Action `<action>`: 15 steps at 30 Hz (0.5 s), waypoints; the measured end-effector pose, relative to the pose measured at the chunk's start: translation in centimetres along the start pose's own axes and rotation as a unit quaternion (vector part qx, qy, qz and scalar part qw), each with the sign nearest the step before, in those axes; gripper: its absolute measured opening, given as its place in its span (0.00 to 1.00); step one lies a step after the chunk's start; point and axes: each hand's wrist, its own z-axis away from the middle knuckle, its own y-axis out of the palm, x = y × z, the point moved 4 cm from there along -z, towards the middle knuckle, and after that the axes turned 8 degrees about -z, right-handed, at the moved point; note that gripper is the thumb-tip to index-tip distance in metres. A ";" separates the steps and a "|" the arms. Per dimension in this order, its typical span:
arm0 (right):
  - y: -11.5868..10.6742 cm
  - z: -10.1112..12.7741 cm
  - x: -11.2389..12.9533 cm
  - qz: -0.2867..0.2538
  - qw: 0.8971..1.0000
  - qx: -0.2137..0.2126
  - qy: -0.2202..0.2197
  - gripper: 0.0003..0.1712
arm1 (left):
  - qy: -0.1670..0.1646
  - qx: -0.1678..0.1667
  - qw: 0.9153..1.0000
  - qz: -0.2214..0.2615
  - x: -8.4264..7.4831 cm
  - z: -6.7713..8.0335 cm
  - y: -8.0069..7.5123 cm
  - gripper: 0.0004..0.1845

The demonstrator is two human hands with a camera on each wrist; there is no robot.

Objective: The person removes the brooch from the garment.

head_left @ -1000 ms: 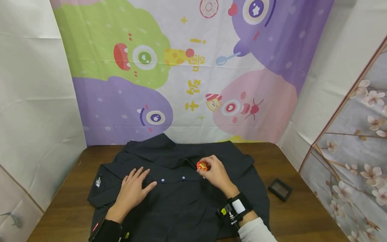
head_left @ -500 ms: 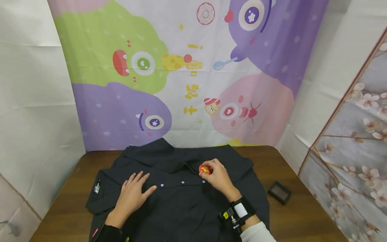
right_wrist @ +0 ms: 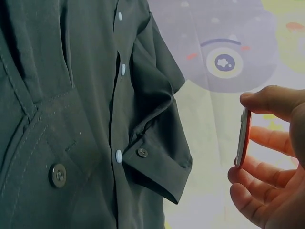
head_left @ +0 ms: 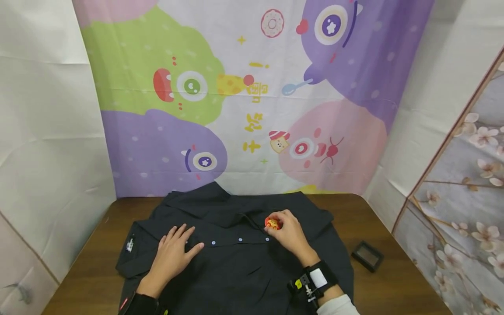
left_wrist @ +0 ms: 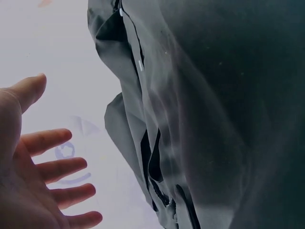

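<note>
A dark button-up shirt (head_left: 228, 275) lies spread over the table, with pale buttons (head_left: 240, 239) in a row across its middle. Between thumb and fingertips, my right hand (head_left: 292, 236) pinches a round red-and-gold badge (head_left: 272, 223) just beyond the rightmost visible button. Seen nearly edge-on in the right wrist view, the badge (right_wrist: 243, 139) is a thin disc with a silvery back, held apart from the cloth. My left hand (head_left: 170, 258) is over the shirt's left part, fingers spread and holding nothing. A gap separates that hand (left_wrist: 35, 183) from the fabric in the left wrist view.
A small black box (head_left: 367, 256) with a window-like top sits on the brown wooden table (head_left: 397, 288), right of the shirt. A cartoon-print cloth (head_left: 252, 175) hangs behind the table's far edge. White panels flank both sides.
My right hand has shifted slightly to the right over the shirt, keeping the badge pinched. My left hand stays nearly still. The head view has tilted a little.
</note>
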 end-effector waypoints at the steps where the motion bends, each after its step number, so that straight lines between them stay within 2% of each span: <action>1: 0.0 0.1 -0.1 0.002 1.000 0.000 0.002 0.17 | -0.001 0.001 1.000 -0.001 0.1 0.0 0.0 0.36; 8: -0.2 0.7 -0.8 0.015 1.000 0.007 0.024 0.18 | 0.002 0.001 1.000 -0.008 0.2 0.3 0.2 0.36; 15: -0.8 0.1 -0.7 0.025 1.000 -0.004 0.018 0.19 | 0.000 -0.004 1.000 -0.002 0.2 -0.2 -0.1 0.35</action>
